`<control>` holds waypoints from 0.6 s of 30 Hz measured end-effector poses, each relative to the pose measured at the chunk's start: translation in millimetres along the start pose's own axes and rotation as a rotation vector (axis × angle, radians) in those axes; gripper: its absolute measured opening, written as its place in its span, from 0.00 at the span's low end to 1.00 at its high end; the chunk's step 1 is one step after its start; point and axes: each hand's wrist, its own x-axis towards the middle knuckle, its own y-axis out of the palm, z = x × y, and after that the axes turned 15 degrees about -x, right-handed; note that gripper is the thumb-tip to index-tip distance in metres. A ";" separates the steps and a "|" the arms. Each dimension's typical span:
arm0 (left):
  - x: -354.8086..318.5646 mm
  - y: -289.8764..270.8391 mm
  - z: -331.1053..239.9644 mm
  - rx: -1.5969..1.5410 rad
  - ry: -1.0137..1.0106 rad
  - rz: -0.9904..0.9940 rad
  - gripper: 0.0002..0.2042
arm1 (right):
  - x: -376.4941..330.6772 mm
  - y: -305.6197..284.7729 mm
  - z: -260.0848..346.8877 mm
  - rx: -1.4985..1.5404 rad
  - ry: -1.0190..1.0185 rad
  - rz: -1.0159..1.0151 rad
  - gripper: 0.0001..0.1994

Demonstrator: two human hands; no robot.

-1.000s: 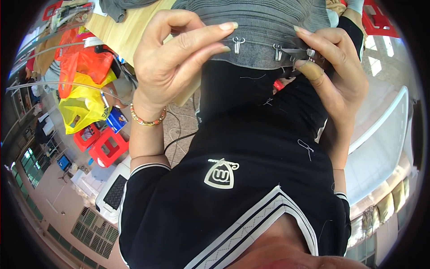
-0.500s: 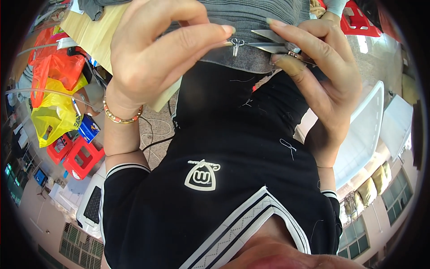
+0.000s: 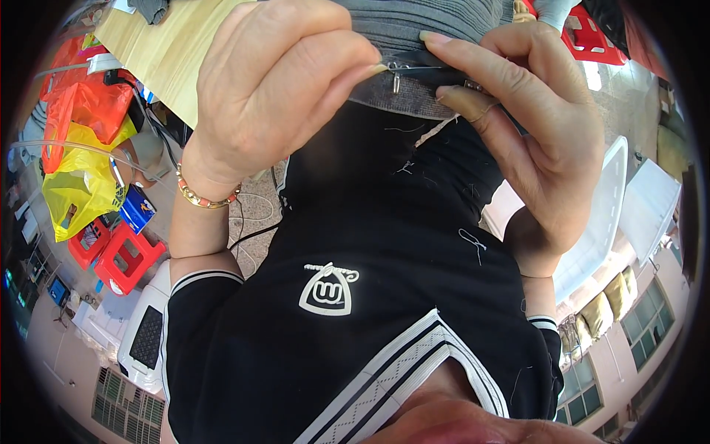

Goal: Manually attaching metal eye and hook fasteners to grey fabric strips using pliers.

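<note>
Thumb and forefinger of my left hand (image 3: 285,96) are pinched on a small silver metal hook (image 3: 396,80), which hangs just past the fingertips. My right hand (image 3: 529,103) grips a small pair of thread snips (image 3: 433,74) between its thumb and fingers. Their blades point left, with the tips right beside the hook, and look dark and nearly together. Whether a thread lies between them is too small to tell. Behind both hands, grey ribbed fabric (image 3: 421,26) covers my lap, with a mesh-like band (image 3: 410,102) along its near edge.
A pale wooden tabletop (image 3: 144,48) stands at the far left. Below it are a red plastic bag (image 3: 100,111), a yellow plastic bag (image 3: 78,181) and a red stool (image 3: 127,259). A white plastic panel (image 3: 599,222) is at the right. Loose threads (image 3: 473,243) cling to my black shirt.
The snips' blades have gone from spread apart to nearly closed, with their tips still by the hook. My left hand has turned, its fingers curling in more.
</note>
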 end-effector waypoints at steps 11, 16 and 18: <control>0.7 -3.4 -8.0 0.044 -0.045 -0.022 0.09 | 8.3 -3.3 5.1 -0.081 -0.083 0.002 0.19; 3.8 -0.1 -2.9 0.072 0.034 -0.038 0.10 | 19.6 -23.4 20.6 0.027 0.342 0.263 0.17; 6.8 3.3 -4.9 0.057 0.059 -0.095 0.11 | 18.5 -29.8 16.7 0.108 0.488 0.368 0.17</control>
